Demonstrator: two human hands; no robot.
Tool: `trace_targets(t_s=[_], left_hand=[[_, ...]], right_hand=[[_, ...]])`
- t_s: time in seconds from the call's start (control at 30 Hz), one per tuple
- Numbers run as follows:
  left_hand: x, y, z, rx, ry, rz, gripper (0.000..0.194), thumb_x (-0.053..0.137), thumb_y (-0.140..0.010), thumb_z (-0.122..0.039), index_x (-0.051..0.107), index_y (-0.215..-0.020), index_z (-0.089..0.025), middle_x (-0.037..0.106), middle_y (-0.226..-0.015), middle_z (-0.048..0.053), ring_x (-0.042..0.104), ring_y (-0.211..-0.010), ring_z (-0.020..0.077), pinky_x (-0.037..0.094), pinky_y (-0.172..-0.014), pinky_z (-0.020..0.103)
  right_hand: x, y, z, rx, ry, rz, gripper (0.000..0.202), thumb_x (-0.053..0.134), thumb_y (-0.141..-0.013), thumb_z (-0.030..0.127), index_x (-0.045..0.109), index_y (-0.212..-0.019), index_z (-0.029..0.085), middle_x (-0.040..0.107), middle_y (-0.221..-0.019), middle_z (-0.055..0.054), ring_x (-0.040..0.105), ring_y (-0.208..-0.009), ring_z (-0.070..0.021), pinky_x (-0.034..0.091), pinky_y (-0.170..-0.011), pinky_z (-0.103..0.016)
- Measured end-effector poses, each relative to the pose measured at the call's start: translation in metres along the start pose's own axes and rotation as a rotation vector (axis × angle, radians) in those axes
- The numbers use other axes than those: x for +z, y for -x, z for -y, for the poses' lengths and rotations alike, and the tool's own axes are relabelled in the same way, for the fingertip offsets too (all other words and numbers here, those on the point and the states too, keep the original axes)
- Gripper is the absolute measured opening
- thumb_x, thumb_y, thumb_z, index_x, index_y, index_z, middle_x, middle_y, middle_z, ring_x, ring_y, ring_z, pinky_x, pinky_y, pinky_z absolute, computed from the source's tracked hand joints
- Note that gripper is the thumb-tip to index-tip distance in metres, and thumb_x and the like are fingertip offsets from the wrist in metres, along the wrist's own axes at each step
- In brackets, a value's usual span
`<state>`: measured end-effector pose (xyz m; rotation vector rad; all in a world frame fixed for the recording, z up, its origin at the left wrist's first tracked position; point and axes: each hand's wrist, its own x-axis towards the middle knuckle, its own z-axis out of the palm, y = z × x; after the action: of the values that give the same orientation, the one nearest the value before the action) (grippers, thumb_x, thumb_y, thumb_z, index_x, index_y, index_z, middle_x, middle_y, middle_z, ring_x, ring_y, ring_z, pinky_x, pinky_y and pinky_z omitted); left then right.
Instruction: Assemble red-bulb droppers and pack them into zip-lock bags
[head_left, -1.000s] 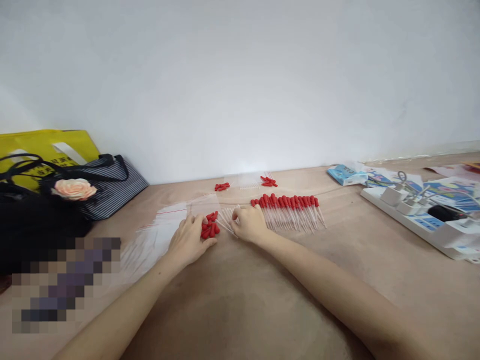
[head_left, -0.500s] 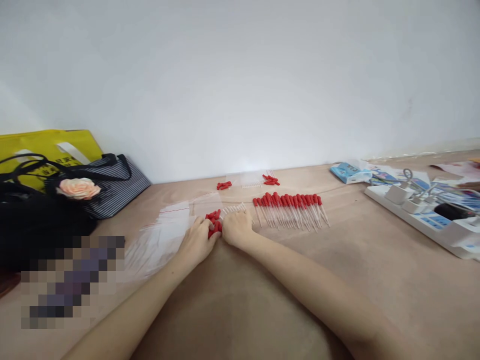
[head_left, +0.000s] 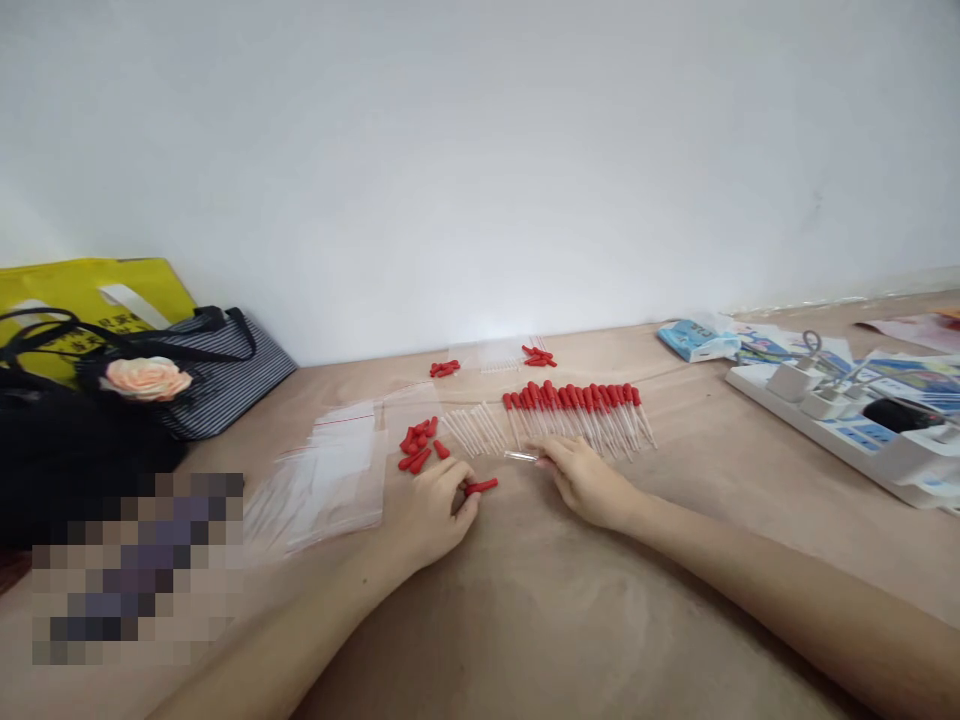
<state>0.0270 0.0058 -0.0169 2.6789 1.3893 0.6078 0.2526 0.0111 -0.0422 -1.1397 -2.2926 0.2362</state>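
Note:
My left hand pinches a red rubber dropper bulb between thumb and fingers, its narrow end pointing right. Across from it, my right hand is closed on a clear dropper tube that points left towards the bulb; the two are apart. Beyond my left hand lies a pile of loose red bulbs. Right of that pile, several bare clear tubes lie side by side. Beyond my right hand, a row of assembled droppers lies with red bulbs away from me.
Clear zip bags lie at left. Near the wall are two small groups of red bulbs with tubes between. A power strip with chargers and a blue packet are at right. A striped bag stands far left.
Both hands have drawn back from the piles and moved right and apart. My left hand now shows a red bulb, my right hand a clear tube.

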Motion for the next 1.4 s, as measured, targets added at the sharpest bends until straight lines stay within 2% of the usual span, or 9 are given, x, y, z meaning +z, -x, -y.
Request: trace_targets(t_s=[0.1, 0.2, 0.3, 0.4, 0.5, 0.6, 0.93, 1.2, 1.4], left_hand=[[0.006, 0.001, -0.001, 0.012, 0.013, -0.047, 0.013, 0.053, -0.074, -0.019, 0.059, -0.084, -0.016, 0.061, -0.081, 0.005, 0.057, -0.076, 0.0183, 0.048, -0.068, 0.032], [0.014, -0.001, 0.002, 0.076, 0.005, -0.114, 0.023, 0.055, -0.076, -0.026, 0.062, -0.096, -0.016, 0.061, -0.101, 0.010, 0.056, -0.094, 0.0232, 0.046, -0.082, 0.040], [0.023, -0.003, 0.005, 0.134, -0.017, -0.152, 0.020, 0.050, -0.081, -0.026, 0.066, -0.090, -0.018, 0.055, -0.118, 0.011, 0.046, -0.113, 0.0274, 0.040, -0.091, 0.047], [0.025, -0.003, 0.005, 0.171, 0.001, -0.196, 0.022, 0.044, -0.085, -0.023, 0.066, -0.086, -0.018, 0.053, -0.122, 0.009, 0.041, -0.118, 0.0259, 0.038, -0.093, 0.046], [0.023, -0.001, 0.003, 0.175, 0.004, -0.213, 0.020, 0.042, -0.086, -0.023, 0.062, -0.086, -0.019, 0.060, -0.111, 0.007, 0.047, -0.113, 0.0228, 0.036, -0.094, 0.045], [0.021, 0.000, 0.001, 0.172, -0.003, -0.180, 0.017, 0.040, -0.087, -0.021, 0.057, -0.089, -0.019, 0.065, -0.103, 0.004, 0.051, -0.108, 0.0210, 0.030, -0.097, 0.048], [0.023, 0.000, 0.002, 0.216, 0.077, -0.129, 0.023, 0.036, -0.089, -0.021, 0.051, -0.106, -0.019, 0.061, -0.110, 0.007, 0.049, -0.111, 0.0208, 0.026, -0.099, 0.051], [0.022, 0.000, -0.002, 0.159, 0.216, -0.191, 0.016, 0.039, -0.087, -0.022, 0.055, -0.086, -0.018, 0.067, -0.086, 0.004, 0.061, -0.085, 0.0164, 0.035, -0.091, 0.046], [0.019, 0.001, -0.004, 0.224, 0.187, -0.175, 0.016, 0.039, -0.087, -0.021, 0.054, -0.081, -0.019, 0.066, -0.080, 0.002, 0.061, -0.079, 0.0146, 0.032, -0.094, 0.044]], right_hand=[[0.002, 0.013, -0.002, -0.103, 0.058, -0.019, 0.028, 0.035, -0.087, 0.012, 0.052, -0.108, 0.016, 0.060, -0.087, -0.008, 0.053, -0.080, -0.0165, 0.035, -0.078, -0.034], [0.005, 0.013, -0.001, -0.133, 0.081, -0.041, 0.024, 0.038, -0.086, 0.014, 0.057, -0.101, 0.017, 0.059, -0.084, -0.007, 0.052, -0.080, -0.0164, 0.033, -0.079, -0.035], [0.007, 0.011, 0.000, -0.142, 0.077, -0.077, 0.022, 0.040, -0.085, 0.016, 0.058, -0.098, 0.017, 0.059, -0.084, -0.006, 0.052, -0.081, -0.0161, 0.032, -0.080, -0.035], [0.007, 0.012, 0.002, -0.145, 0.071, -0.103, 0.021, 0.041, -0.085, 0.017, 0.058, -0.098, 0.017, 0.060, -0.083, -0.006, 0.053, -0.081, -0.0157, 0.031, -0.081, -0.035], [0.006, 0.014, 0.005, -0.143, 0.066, -0.122, 0.021, 0.040, -0.086, 0.017, 0.058, -0.098, 0.017, 0.060, -0.083, -0.005, 0.053, -0.080, -0.0150, 0.032, -0.082, -0.035], [0.007, 0.015, 0.007, -0.148, 0.068, -0.128, 0.021, 0.039, -0.086, 0.017, 0.057, -0.098, 0.017, 0.060, -0.083, -0.005, 0.053, -0.079, -0.0145, 0.032, -0.082, -0.034], [0.009, 0.011, 0.013, -0.176, 0.050, -0.171, 0.024, 0.039, -0.086, 0.016, 0.058, -0.099, 0.017, 0.059, -0.080, -0.006, 0.051, -0.076, -0.0147, 0.033, -0.080, -0.033], [0.012, 0.010, 0.018, -0.234, 0.004, -0.186, 0.024, 0.040, -0.086, 0.018, 0.059, -0.100, 0.017, 0.059, -0.073, -0.003, 0.050, -0.070, -0.0126, 0.031, -0.078, -0.032], [0.005, 0.007, 0.015, -0.284, 0.125, -0.091, 0.025, 0.037, -0.086, 0.015, 0.061, -0.093, 0.017, 0.057, -0.070, -0.001, 0.046, -0.061, -0.0104, 0.026, -0.074, -0.031]])
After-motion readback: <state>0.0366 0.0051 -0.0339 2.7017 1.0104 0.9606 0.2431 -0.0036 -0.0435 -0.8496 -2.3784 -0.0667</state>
